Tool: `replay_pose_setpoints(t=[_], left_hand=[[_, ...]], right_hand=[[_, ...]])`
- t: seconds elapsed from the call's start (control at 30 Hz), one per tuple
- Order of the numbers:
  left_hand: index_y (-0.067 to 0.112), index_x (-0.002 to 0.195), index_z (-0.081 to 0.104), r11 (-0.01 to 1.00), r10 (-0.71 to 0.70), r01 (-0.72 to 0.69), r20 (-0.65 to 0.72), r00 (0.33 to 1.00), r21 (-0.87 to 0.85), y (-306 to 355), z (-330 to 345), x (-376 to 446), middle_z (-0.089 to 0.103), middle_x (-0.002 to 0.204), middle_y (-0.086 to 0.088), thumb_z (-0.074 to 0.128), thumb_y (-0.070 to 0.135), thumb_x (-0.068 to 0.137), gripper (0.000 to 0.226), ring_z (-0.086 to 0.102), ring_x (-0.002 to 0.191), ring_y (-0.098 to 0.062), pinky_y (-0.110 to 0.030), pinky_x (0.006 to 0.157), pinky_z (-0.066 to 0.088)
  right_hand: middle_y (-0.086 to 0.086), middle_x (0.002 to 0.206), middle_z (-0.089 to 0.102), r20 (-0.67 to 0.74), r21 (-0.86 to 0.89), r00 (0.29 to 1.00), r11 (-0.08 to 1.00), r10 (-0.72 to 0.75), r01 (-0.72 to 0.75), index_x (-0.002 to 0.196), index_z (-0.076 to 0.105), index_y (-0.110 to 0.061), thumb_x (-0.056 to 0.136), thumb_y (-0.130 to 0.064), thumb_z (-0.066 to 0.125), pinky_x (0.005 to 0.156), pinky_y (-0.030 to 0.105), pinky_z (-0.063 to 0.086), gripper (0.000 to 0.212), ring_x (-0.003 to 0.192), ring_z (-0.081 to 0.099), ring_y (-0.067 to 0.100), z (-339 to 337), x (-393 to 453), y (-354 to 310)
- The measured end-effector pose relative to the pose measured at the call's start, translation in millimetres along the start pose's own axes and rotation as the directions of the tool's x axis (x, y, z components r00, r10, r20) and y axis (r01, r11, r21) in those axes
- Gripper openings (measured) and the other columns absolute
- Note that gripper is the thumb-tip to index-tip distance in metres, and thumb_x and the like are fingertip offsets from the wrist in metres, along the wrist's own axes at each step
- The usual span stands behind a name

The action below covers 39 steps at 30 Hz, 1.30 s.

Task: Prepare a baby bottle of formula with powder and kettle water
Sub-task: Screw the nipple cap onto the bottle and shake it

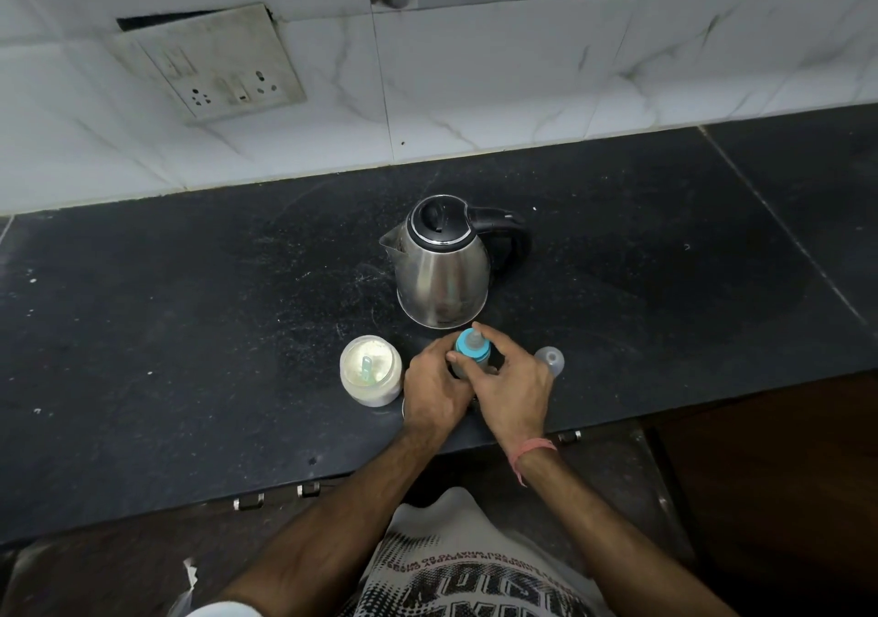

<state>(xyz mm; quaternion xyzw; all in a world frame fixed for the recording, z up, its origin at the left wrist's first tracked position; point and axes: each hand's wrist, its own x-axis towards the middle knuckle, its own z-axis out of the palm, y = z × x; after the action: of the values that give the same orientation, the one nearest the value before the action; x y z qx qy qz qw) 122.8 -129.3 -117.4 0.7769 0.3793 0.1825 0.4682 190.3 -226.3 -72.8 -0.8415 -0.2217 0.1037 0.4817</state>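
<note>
A baby bottle with a blue collar and teat (472,347) stands upright on the black counter (190,312), just in front of the steel kettle (444,267). My left hand (434,390) wraps the bottle's body from the left. My right hand (510,381) holds it from the right, fingers on the blue collar. Both hands hide most of the bottle's body. An open jar of white formula powder (371,370) with a pale green scoop in it stands left of my hands. The bottle's clear dome cap (550,360) lies to the right.
The kettle's lid is closed, its spout points left and its black handle right. A tiled wall with a socket plate (214,65) rises behind the counter. The counter's front edge runs just below my wrists, with cabinet handles (249,502) beneath.
</note>
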Motion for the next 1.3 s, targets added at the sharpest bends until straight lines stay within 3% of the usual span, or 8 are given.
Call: replay_pose_setpoints(t=[0.2, 0.37, 0.47, 0.7, 0.9, 1.07, 1.17, 1.3], left_hand=[[0.036, 0.129, 0.081, 1.0, 0.026, -0.026, 0.034, 0.999, 0.007, 1.4, -4.9, 2.1, 0.083, 0.12, 0.016, 0.097, 0.037, 0.088, 0.043, 0.076, 0.108, 0.0, -0.027, 0.097, 0.062], [0.043, 0.123, 0.078, 0.998, -0.003, 0.002, 0.009, 1.0, 0.068, 4.8, -4.2, -1.4, 0.082, 0.11, 0.02, 0.088, 0.034, 0.089, 0.037, 0.077, 0.101, -0.002, -0.038, 0.093, 0.065], [0.046, 0.128, 0.076, 0.997, -0.02, 0.02, 0.008, 1.0, 0.076, 4.5, -1.6, -3.2, 0.082, 0.112, 0.021, 0.089, 0.038, 0.088, 0.043, 0.078, 0.104, -0.003, -0.038, 0.095, 0.066], [0.037, 0.131, 0.08, 0.999, -0.003, 0.003, -0.003, 1.0, 0.038, 3.4, -2.2, -1.6, 0.084, 0.118, 0.016, 0.094, 0.042, 0.084, 0.05, 0.077, 0.107, -0.003, -0.035, 0.097, 0.065], [0.04, 0.137, 0.076, 0.997, -0.05, 0.05, 0.014, 0.999, 0.053, -6.0, 3.3, 2.9, 0.082, 0.127, 0.02, 0.102, 0.061, 0.067, 0.077, 0.077, 0.116, 0.0, -0.038, 0.105, 0.065], [0.039, 0.138, 0.075, 0.994, -0.068, 0.066, 0.031, 0.997, 0.083, -9.3, 4.2, 6.9, 0.081, 0.13, 0.019, 0.104, 0.058, 0.067, 0.079, 0.076, 0.12, -0.001, -0.039, 0.108, 0.065], [0.035, 0.142, 0.075, 0.993, -0.074, 0.071, 0.037, 0.997, 0.092, -6.5, 3.5, 5.9, 0.08, 0.135, 0.015, 0.107, 0.052, 0.07, 0.08, 0.076, 0.123, -0.004, -0.04, 0.11, 0.064], [0.035, 0.142, 0.075, 0.993, -0.077, 0.073, 0.043, 0.996, 0.088, -6.3, 3.9, 5.8, 0.08, 0.135, 0.015, 0.107, 0.052, 0.07, 0.081, 0.076, 0.123, -0.005, -0.04, 0.11, 0.064]], right_hand=[[-0.025, 0.135, 0.067, 0.103, 0.098, 0.992, 0.994, -0.067, 0.057, 0.143, 0.068, -0.038, 0.09, -0.027, 0.09, 0.105, 0.038, 0.059, 0.059, 0.124, 0.066, 0.005, 1.3, -1.5, 6.9], [-0.005, 0.089, 0.065, 0.069, 0.0, 0.997, 0.999, 0.041, -0.041, 0.139, 0.069, -0.051, 0.082, -0.037, 0.094, 0.087, 0.031, 0.06, 0.063, 0.08, 0.062, 0.008, -0.7, 3.8, 12.0], [-0.006, 0.095, 0.059, -0.004, -0.016, 0.998, 0.998, 0.064, -0.064, 0.136, 0.073, -0.046, 0.079, -0.037, 0.096, 0.078, 0.015, 0.051, 0.062, 0.074, 0.057, 0.004, -0.8, 1.2, 4.2], [-0.031, 0.146, 0.055, 0.195, 0.035, 0.978, 0.997, -0.078, 0.073, 0.147, 0.062, -0.042, 0.077, -0.054, 0.094, 0.088, 0.016, 0.053, 0.078, 0.116, 0.056, 0.0, -19.9, 12.0, 7.4], [-0.017, 0.131, 0.067, -0.038, -0.084, 0.994, 0.991, -0.107, 0.104, 0.123, 0.078, -0.029, 0.104, -0.028, 0.074, 0.09, 0.037, 0.059, 0.019, 0.111, 0.06, 0.009, -33.8, 24.2, 23.3], [-0.012, 0.123, 0.066, 0.108, -0.401, 0.988, 0.905, -0.107, 0.141, 0.119, 0.076, -0.033, 0.091, -0.033, 0.087, 0.09, 0.028, 0.048, 0.03, 0.11, 0.051, 0.012, -56.0, 34.6, 34.7], [-0.006, 0.138, 0.06, 0.175, -0.605, 0.983, 0.783, -0.045, 0.143, 0.131, 0.07, -0.034, 0.082, -0.039, 0.093, 0.102, 0.039, 0.052, 0.054, 0.124, 0.05, 0.022, -63.6, 35.4, 46.0], [-0.002, 0.147, 0.057, 0.253, -0.569, 0.964, 0.818, 0.076, 0.085, 0.139, 0.066, -0.031, 0.089, -0.016, 0.087, 0.112, 0.044, 0.051, 0.056, 0.138, 0.051, 0.025, -67.3, 37.6, 53.0]])
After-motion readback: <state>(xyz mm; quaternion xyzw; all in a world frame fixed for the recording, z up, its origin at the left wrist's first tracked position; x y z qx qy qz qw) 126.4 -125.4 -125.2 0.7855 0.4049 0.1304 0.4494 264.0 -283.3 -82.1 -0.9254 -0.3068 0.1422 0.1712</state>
